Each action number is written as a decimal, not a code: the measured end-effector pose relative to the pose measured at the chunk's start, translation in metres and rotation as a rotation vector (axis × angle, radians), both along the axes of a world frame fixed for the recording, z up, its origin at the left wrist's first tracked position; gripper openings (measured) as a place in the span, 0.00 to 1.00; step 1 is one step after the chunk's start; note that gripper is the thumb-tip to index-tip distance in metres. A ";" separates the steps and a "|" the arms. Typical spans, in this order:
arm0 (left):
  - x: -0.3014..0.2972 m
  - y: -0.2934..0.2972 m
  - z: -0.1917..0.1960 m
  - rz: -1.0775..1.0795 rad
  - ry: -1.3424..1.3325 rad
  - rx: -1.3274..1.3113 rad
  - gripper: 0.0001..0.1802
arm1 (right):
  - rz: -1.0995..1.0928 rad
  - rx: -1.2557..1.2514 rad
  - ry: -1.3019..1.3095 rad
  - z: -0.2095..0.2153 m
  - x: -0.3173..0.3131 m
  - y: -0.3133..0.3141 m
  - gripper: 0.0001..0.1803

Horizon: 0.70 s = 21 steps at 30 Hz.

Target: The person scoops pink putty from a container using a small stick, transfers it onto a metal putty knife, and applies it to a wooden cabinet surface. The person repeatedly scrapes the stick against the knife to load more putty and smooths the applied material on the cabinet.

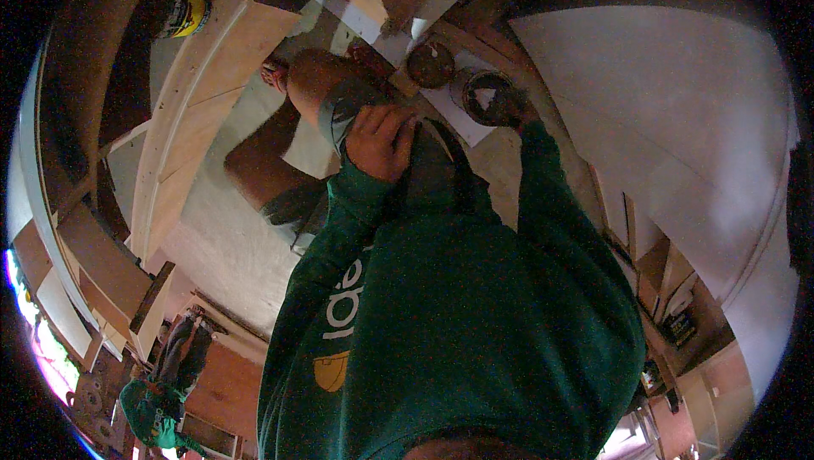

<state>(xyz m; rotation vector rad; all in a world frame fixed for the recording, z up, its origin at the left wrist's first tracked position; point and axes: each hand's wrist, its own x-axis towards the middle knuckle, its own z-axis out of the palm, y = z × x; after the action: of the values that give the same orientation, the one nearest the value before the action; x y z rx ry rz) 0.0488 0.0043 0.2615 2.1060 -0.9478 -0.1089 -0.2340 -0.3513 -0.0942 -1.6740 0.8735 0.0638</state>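
Two bare hands are in view, both belonging to the person wearing a dark green sweatshirt [458,307] that fills the lower middle of the head view. The left hand [381,139] rests on the person's raised left knee, fingers curled together and pressed against the dark grey shorts [424,176] at the thigh; it grips no separate object. The right hand [511,111] extends forward at the end of the green sleeve and is closed over the near rim of an open round can [482,94], whose dark rim surrounds a pale interior. The can stands on a pale sheet [458,117] laid on the floor ahead of the knee. Just beside the can, to its left, a round lid [431,64] with a brown stained face lies flat on the same sheet; the two are near each other, and whether they touch cannot be determined. The bare lower leg runs up and left from the knee to a foot [275,74] on the floor. Light plywood boards [203,95] lie to the left, and a large pale panel [678,112] occupies the right. A second person in a green top [153,413] stands at the lower left edge, well apart from the can.
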 end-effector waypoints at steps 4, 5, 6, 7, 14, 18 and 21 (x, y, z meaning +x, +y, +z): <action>-0.001 0.001 0.000 0.001 0.007 0.017 0.10 | -0.033 0.055 -0.047 -0.002 -0.024 -0.006 0.36; -0.001 0.002 -0.001 0.006 0.001 0.000 0.10 | -0.032 0.052 -0.063 -0.003 -0.031 -0.008 0.36; -0.001 0.002 -0.004 0.011 -0.006 -0.015 0.10 | -0.081 0.163 -0.109 -0.002 -0.034 -0.007 0.36; -0.002 0.002 -0.005 0.016 -0.013 -0.031 0.10 | -0.149 0.288 -0.174 0.001 -0.038 -0.007 0.36; 0.000 0.003 -0.005 -0.009 -0.013 -0.036 0.10 | -0.437 0.431 -0.113 0.009 -0.018 0.008 0.31; 0.000 0.003 -0.006 0.002 -0.001 -0.057 0.09 | -0.249 0.110 -0.010 0.006 0.022 0.015 0.30; 0.003 0.000 -0.005 -0.038 -0.013 -0.048 0.09 | -0.173 -0.027 0.041 -0.002 0.043 0.035 0.29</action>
<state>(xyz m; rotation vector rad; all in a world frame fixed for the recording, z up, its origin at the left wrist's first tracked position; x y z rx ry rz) 0.0518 0.0046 0.2563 2.0477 -0.9893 -0.0909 -0.1913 -0.3168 -0.0967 -1.6207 1.0507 -0.0318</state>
